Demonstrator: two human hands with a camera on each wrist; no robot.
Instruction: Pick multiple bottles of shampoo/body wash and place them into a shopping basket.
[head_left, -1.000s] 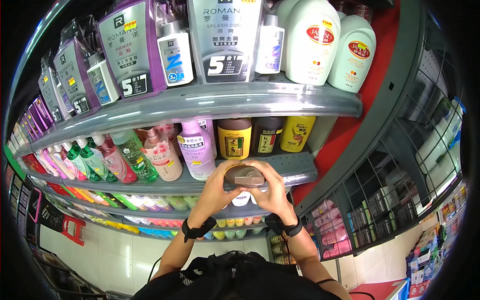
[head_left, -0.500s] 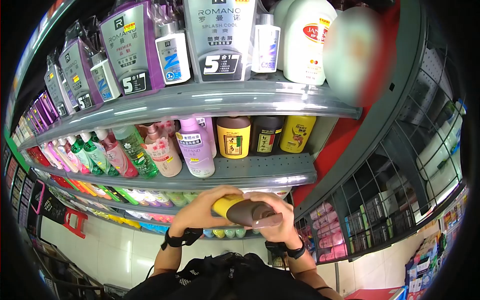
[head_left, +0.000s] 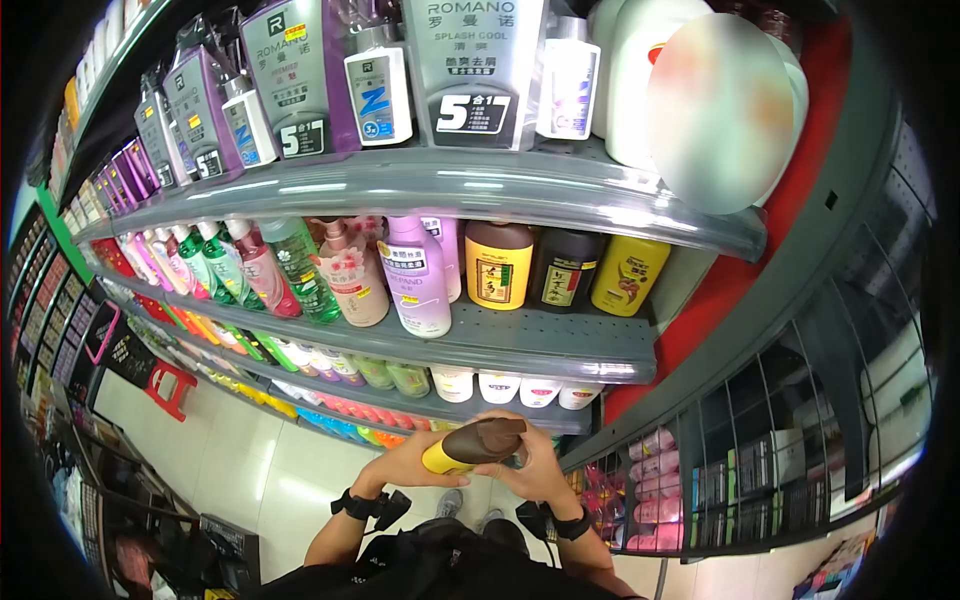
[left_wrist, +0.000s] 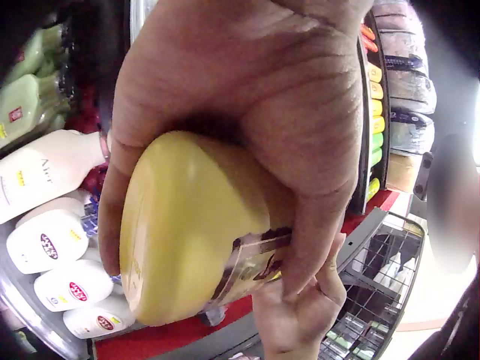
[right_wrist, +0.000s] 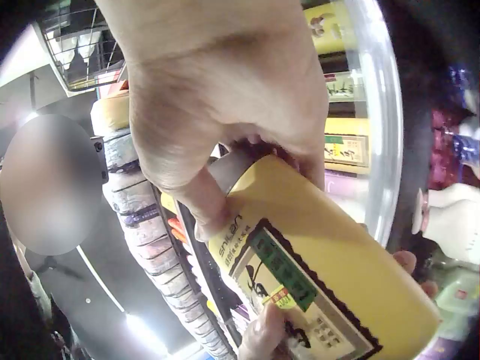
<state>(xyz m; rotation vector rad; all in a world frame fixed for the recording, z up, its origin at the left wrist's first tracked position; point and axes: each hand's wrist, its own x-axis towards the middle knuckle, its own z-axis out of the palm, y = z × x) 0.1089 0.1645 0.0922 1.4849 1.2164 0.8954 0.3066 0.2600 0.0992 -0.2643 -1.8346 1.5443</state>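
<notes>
A yellow bottle with a dark brown top lies tilted between both hands, below the shelves in the head view. Around its yellow lower part curls the left hand; the left wrist view shows that hand gripping the yellow body from both sides. The right hand holds the brown top end. In the right wrist view, the right hand has thumb and fingers around the neck, and the printed label shows, with left fingertips on it.
A similar yellow and brown bottle stands on the middle shelf beside a black bottle and a purple pump bottle. Large packs fill the shelf above. A wire rack stands at the right.
Both hands have lowered the bottle away from the middle shelf and tilted it onto its side. The head view has shifted, showing more floor and the feet.
</notes>
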